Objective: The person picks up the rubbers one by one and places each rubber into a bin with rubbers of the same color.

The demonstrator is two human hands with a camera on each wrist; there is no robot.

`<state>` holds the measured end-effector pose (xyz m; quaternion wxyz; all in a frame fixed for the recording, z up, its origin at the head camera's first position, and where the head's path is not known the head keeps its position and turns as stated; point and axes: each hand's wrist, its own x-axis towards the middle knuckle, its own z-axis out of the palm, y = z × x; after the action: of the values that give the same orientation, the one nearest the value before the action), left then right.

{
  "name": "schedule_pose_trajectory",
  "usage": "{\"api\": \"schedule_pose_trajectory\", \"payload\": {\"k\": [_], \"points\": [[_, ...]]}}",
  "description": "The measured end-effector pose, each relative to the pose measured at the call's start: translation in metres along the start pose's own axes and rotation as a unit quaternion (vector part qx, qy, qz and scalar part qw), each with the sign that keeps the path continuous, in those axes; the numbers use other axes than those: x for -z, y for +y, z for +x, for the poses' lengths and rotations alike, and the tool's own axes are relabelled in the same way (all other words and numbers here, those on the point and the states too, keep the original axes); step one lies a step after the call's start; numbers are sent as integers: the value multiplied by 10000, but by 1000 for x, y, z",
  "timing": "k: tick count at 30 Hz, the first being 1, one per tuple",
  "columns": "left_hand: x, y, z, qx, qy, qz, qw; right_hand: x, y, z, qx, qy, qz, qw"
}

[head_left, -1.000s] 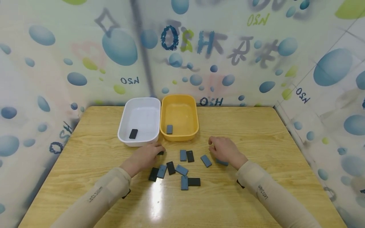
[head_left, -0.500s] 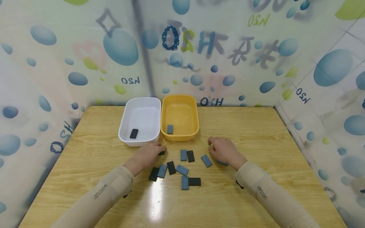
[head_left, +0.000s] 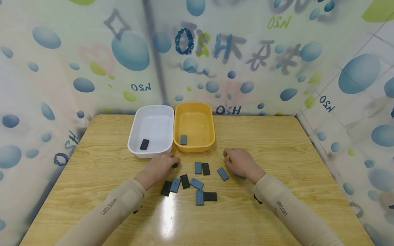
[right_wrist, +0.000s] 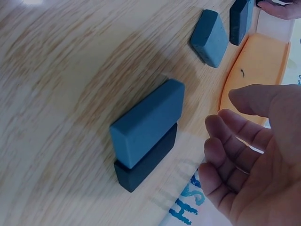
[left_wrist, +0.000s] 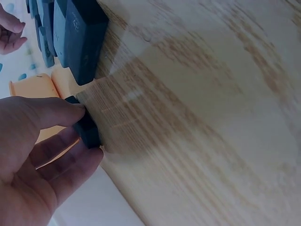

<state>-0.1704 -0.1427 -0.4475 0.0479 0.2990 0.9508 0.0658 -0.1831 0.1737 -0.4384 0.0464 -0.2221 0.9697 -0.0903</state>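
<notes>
One wall (head_left: 261,68), patterned with blue and green drops, is standing behind the yellow tray (head_left: 194,149), and a wooden table (head_left: 243,218) is spreading beneath it. Two pale sleeves (head_left: 295,212) are stretching in from our side, ending to the left front and right front of the yellow tray. Immediately left of the yellow tray, a white tray (head_left: 147,154) is sitting close alongside (whether the rims are touching, we are failing to tell).

With our left hand (head_left: 158,167), in front of the yellow tray's left corner, we are pinching a small black block (left_wrist: 88,127) between thumb and fingertips. Our right hand (head_left: 243,163) is hovering to the yellow tray's right front, its fingers bending loosely, apart from the blocks. Near it, a blue block (right_wrist: 149,123) is touching a second black block (right_wrist: 146,160).

Loose blocks (head_left: 196,183), blue and black, are lying scattered in front of the yellow tray. Inside its near left corner we are seeing a blue-grey block (head_left: 183,139); left of it, within the white tray, a dark block (head_left: 144,144) is resting.
</notes>
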Motion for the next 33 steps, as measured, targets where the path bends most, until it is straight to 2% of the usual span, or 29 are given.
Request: {"api": "schedule_pose_trajectory", "payload": {"k": [3,16,27,33], "points": [[0,0,-1,-13,21,11,10000,-1,-1,0,36,42,5,10000],[5,7,-11,-171,476,-82,9987,-2,-3,0,90,83,-6,9999],[13,13,-16,-317,629,-87,9975,-3,-3,-1,76,186,36,9998],[22,14,-16,-306,524,-273,9978,-4,-3,-1,61,187,46,9998]]}}
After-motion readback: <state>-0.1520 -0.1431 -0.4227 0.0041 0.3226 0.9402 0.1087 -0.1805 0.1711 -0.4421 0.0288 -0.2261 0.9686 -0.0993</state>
